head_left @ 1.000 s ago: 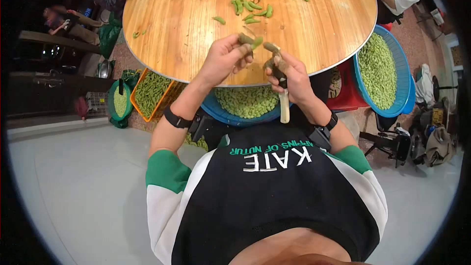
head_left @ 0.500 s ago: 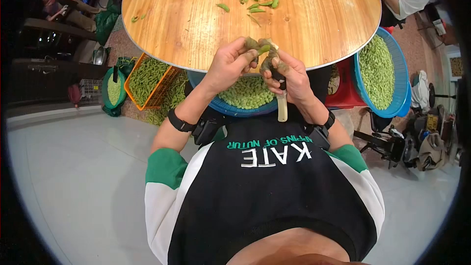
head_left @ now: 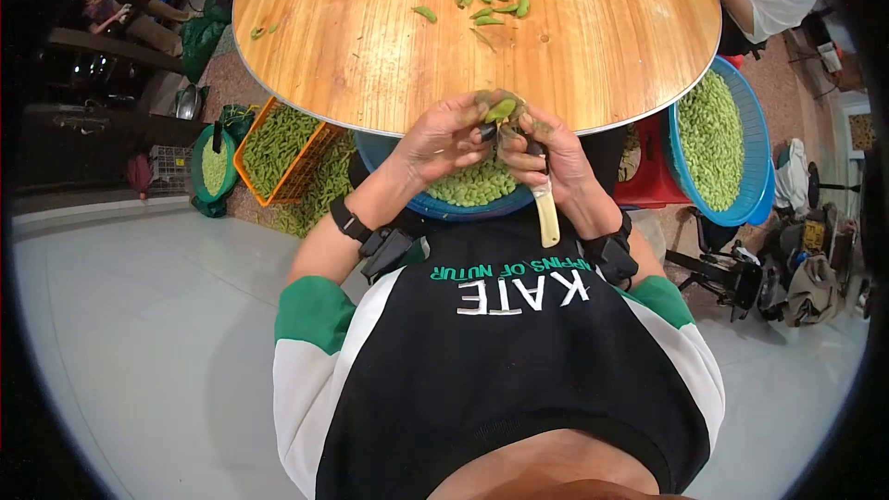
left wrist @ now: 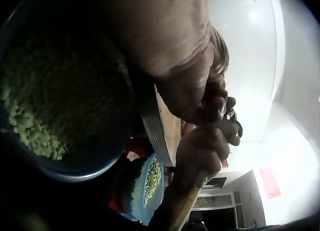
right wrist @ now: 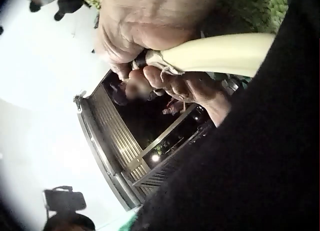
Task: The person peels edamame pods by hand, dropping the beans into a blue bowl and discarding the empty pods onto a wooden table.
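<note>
In the head view my left hand (head_left: 443, 141) pinches a green soybean pod (head_left: 503, 111) with thumb and fingertips, just off the table's near edge. The fingertips look dark and stained. My right hand (head_left: 553, 156) meets it at the pod, fingers curled round a tool with a cream handle (head_left: 549, 220) and a dark upper part; its working end is hidden. In the right wrist view the cream handle (right wrist: 220, 53) juts out below the palm, frayed wrapping at its top. Below both hands sits a blue basin (left wrist: 82, 177) of shelled green beans.
Loose pods (head_left: 482, 0) lie across the round wooden table (head_left: 370, 65). An orange crate (head_left: 252, 176) of pods stands at left, with a green-rimmed basin (head_left: 199, 167) beyond it. At right is a blue basket (head_left: 761, 134) of beans by a red stool (head_left: 653, 187). Other people sit across.
Both hands have drawn together over the basin and dropped slightly toward my body. The pod, earlier apart from the right hand, now lies between both hands' fingertips. The handle has swung slightly right.
</note>
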Action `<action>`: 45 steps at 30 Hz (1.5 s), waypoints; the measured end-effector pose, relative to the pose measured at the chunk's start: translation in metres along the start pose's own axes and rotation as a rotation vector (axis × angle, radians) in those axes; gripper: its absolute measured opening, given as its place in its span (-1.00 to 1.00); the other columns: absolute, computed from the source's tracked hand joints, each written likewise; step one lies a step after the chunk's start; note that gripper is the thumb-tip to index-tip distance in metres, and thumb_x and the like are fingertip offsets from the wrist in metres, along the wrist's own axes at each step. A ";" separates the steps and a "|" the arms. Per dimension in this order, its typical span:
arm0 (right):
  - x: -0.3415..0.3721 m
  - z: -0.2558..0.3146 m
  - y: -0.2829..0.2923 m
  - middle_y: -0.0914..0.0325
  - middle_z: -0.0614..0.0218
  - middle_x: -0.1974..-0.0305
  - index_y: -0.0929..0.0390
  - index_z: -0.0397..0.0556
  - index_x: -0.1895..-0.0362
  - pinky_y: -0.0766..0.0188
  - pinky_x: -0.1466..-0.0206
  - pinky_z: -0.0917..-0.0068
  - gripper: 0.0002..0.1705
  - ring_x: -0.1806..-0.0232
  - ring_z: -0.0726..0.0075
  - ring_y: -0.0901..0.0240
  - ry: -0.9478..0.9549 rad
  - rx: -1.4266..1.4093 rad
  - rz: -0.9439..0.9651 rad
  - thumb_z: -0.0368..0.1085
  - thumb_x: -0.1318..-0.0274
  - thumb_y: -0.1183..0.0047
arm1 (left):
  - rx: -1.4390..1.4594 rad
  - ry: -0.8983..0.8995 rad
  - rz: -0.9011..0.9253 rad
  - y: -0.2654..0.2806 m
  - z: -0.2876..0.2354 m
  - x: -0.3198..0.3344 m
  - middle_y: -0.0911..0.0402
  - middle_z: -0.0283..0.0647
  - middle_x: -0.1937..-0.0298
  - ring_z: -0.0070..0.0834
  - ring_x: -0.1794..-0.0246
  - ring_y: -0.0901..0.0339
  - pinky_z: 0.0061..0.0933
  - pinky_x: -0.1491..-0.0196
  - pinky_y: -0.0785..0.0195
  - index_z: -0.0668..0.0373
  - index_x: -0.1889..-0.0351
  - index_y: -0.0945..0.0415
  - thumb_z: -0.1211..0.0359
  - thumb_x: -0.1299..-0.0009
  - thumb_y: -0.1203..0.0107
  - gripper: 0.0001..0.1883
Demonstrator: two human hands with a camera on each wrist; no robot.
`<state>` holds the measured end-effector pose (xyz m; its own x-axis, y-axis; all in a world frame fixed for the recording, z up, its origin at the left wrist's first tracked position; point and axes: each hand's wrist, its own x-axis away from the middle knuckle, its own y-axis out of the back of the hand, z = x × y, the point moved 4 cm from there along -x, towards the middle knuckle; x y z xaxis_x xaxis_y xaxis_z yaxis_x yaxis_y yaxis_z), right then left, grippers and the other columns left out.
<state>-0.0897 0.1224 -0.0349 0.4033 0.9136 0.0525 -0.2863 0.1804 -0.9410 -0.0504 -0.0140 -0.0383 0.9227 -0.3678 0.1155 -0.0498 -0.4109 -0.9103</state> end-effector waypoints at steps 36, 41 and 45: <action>-0.003 0.014 0.005 -0.45 0.44 0.50 -0.45 -0.20 0.28 -0.26 0.50 0.60 -0.88 0.54 0.61 -0.31 0.675 1.600 -0.377 -0.43 -0.06 -0.02 | -1.818 -0.676 -0.321 -0.044 0.003 0.024 -0.45 -0.04 0.48 -0.19 0.50 -0.50 -0.28 0.45 -0.29 0.32 0.35 -0.39 0.52 -0.23 -0.10 -0.89; -0.006 0.010 0.009 -0.42 0.40 0.62 -0.45 -0.15 0.33 -0.14 0.67 0.66 -0.91 0.72 0.63 -0.24 0.207 0.868 -0.453 -0.39 -0.07 0.02 | -0.950 -0.522 -0.240 -0.028 0.006 0.018 -0.52 -0.32 0.27 -0.63 0.30 -0.50 -0.55 0.27 -0.39 0.33 0.04 -0.45 0.58 -0.25 -0.14 -0.70; -0.007 0.011 0.006 -0.39 0.42 0.64 -0.46 -0.14 0.33 -0.10 0.72 0.67 -0.90 0.75 0.67 -0.19 0.202 0.758 -0.454 -0.39 -0.06 0.03 | -0.917 -0.445 -0.206 -0.018 0.011 0.020 -0.51 -0.31 0.20 -0.59 0.22 -0.51 -0.56 0.16 -0.40 0.36 0.01 -0.44 0.59 -0.29 -0.09 -0.71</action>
<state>-0.1037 0.1215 -0.0367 0.7411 0.6278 0.2378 -0.5293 0.7643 -0.3684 -0.0266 -0.0051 -0.0237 0.9946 0.0461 -0.0927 0.0251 -0.9760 -0.2161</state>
